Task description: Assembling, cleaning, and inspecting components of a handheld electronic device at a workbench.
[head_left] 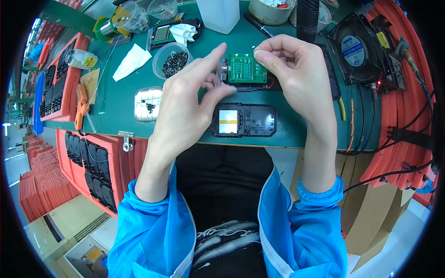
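Note:
A green circuit board (247,68) lies between my hands, over a dark casing part whose edge shows below it. My left hand (191,95) is at the board's left side, thumb and fingers spread apart, with nothing visible in its grasp. At the board's upper right corner, my right hand (294,69) has thumb and forefinger pinched together; a tiny white speck shows beside the thumb tip, and what the pinch holds cannot be made out. Nearer to me is a black device housing (259,121) with a small lit-looking screen (228,121), lying on the green table.
Left of my hands stand a clear tub of black screws (175,61) and a clear tray (147,105) with a few screws. An orange-handled tool (81,104) and solder spool (106,28) lie further left. A black fan (354,48) and cables are at right.

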`<state>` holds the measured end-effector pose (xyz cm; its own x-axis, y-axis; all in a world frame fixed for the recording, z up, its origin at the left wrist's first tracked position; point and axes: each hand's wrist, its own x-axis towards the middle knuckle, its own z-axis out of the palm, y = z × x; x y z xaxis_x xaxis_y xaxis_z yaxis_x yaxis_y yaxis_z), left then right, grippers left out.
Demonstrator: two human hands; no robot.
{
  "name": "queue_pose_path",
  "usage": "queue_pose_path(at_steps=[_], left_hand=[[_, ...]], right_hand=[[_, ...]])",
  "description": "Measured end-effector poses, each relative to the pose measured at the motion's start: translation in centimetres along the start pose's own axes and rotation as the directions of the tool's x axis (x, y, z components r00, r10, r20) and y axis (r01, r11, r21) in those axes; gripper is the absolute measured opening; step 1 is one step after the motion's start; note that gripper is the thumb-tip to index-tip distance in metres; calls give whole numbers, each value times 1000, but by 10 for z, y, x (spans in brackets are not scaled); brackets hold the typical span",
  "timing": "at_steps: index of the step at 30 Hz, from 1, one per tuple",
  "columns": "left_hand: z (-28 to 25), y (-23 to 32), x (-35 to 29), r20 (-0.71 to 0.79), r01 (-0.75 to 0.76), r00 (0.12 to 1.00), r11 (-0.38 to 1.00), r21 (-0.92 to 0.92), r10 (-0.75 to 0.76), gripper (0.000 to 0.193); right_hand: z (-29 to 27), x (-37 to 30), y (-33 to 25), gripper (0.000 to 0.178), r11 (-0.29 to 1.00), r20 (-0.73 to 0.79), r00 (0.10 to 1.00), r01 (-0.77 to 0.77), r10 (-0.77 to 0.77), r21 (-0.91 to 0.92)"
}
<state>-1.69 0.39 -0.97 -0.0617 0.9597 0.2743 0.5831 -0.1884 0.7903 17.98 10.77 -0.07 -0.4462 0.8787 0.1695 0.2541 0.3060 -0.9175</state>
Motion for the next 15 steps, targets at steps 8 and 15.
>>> queue_pose_path(at_steps=[8,15], left_hand=[[-1,19,7,22,-12,1000,992,123,9,68],[-4,25,8,37,6,999,985,171,-12,57]], right_hand=[[-2,0,3,17,994,40,999,-29,25,107],[-3,-2,4,19,989,54,998,-50,43,138]])
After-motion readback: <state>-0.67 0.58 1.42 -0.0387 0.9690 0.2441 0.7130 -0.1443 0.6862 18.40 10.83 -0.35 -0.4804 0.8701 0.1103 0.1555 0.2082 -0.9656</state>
